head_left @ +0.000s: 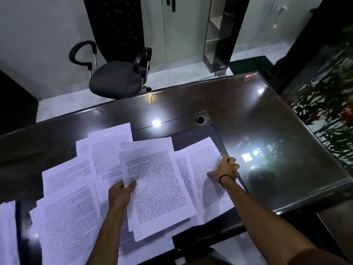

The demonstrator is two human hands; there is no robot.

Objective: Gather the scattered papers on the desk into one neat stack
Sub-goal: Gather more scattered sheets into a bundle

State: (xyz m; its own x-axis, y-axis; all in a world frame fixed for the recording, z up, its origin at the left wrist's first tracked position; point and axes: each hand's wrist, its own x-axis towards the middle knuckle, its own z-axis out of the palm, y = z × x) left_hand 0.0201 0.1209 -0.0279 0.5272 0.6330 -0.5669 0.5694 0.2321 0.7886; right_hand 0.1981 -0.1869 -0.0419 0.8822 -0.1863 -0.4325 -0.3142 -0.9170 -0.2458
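Left hand (120,194) grips a small bundle of sheets (158,190) at its left edge, thumb on top, fingers (131,184) curled around the margin. Bundle sits raised over the other papers (66,213), which lie spread and overlapping on the dark glossy desk (257,119), mostly left of and beneath those fingers. Right hand (227,169) rests at the right edge of the rightmost sheet (206,165), fingertips bent onto its margin; whether it pinches or only presses cannot be told. Black band at that wrist. Office chair (116,77) beyond the desk.
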